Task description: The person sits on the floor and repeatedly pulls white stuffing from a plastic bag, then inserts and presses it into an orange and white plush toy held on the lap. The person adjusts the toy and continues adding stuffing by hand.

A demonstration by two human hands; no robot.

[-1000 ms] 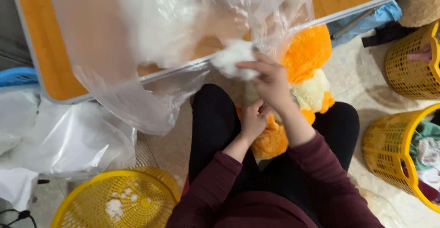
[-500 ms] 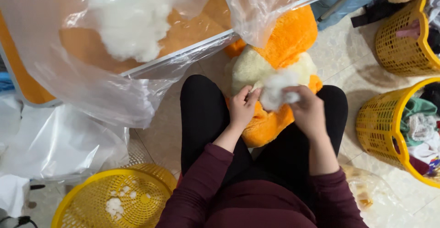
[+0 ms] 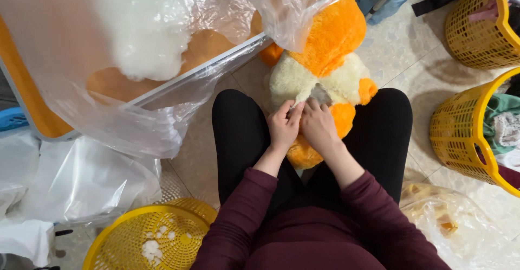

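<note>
Your two hands meet on the plush toy, an orange and cream soft animal that lies between your knees on the floor, with its upper part under the table edge. Your left hand has the fingers bent and pinched at the opening in the cream part of the toy. Your right hand lies just beside it, fingers curled and pressing into the same place. A little white stuffing shows at the fingertips, so both hands are closed on the edge of the opening and on the filling there; how firmly, you cannot tell from here.

The step in hand looks like pushing filling into the toy through this opening. The cream part already looks round, but the lower orange part under your wrists seems softer, so I judge the work is in the middle, not at the end.

For the next move you will probably need more filling. The stuffing is in the clear plastic bag on the table, up and to your left, well apart from your hands. One hand should keep the opening wide while the other reaches, otherwise the hole may close and the filling may come out again.

A yellow basket with some white bits stands near your left elbow. Two more yellow baskets with cloth stand on your right side.
</note>
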